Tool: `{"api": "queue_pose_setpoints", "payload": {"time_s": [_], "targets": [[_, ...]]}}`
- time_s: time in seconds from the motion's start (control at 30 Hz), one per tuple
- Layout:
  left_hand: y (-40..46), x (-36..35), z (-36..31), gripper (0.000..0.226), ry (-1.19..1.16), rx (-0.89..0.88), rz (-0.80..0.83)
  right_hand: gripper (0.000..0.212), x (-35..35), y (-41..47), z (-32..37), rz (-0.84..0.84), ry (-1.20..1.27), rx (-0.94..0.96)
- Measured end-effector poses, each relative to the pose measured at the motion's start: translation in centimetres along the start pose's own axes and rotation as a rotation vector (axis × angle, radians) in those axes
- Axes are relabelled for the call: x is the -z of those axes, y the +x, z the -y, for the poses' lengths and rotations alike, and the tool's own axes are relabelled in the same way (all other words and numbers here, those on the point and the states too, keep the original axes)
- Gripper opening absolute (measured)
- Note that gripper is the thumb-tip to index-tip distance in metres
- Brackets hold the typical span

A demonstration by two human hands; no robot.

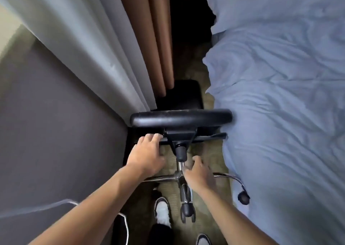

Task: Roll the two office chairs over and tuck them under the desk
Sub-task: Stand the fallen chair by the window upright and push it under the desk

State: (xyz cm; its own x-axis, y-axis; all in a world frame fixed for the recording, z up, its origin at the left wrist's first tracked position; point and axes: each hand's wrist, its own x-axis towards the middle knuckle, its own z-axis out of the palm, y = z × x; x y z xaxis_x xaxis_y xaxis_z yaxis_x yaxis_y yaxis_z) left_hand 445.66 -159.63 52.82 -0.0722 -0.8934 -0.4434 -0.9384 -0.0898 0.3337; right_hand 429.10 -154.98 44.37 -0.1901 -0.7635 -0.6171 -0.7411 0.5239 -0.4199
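One black office chair [181, 120] stands in the narrow gap between a grey desk top [56, 132] and a bed. I look down on its padded backrest, with the seat [179, 95] beyond and the chrome star base [183, 187] with black casters below. My left hand [147, 155] reaches forward, its fingers hooked over the black bar under the backrest. My right hand [199, 172] hovers by the chrome column [180, 165], fingers apart and holding nothing. No second chair is in view.
A bed with a rumpled pale blue duvet [280, 105] fills the right side, touching the chair. White curtain [84, 45] and brown curtain [158, 39] hang ahead on the left. A white cable [46, 206] lies on the desk. My shoes [162, 212] stand on patterned carpet.
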Motion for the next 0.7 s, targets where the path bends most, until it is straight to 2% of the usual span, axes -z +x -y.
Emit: {"api": "queue_pose_setpoints", "payload": {"time_s": [0.07,0.2,0.33,0.5,0.7], "targets": [[7.0,-1.6,1.1,0.075,0.152,-0.019,0.064,0.068,-3.5,3.2,-0.8,0.041,-0.057,-0.124],[15.9,-4.3,3.0,0.091,0.324,-0.042,0.125,0.075,-9.3,5.2,-2.3,0.213,-0.079,-0.294],[21.5,-6.2,5.7,0.11,0.437,-0.044,0.134,0.056,-12.3,5.3,-2.8,0.078,-0.163,-0.29],[24.8,-8.9,8.2,0.11,0.445,0.036,0.142,0.062,-12.4,4.9,-3.0,0.036,-0.149,-0.235],[26.1,-11.2,8.4,0.097,0.43,-0.033,-0.041,0.068,-12.7,4.4,-3.9,-0.023,-0.136,-0.179]]}}
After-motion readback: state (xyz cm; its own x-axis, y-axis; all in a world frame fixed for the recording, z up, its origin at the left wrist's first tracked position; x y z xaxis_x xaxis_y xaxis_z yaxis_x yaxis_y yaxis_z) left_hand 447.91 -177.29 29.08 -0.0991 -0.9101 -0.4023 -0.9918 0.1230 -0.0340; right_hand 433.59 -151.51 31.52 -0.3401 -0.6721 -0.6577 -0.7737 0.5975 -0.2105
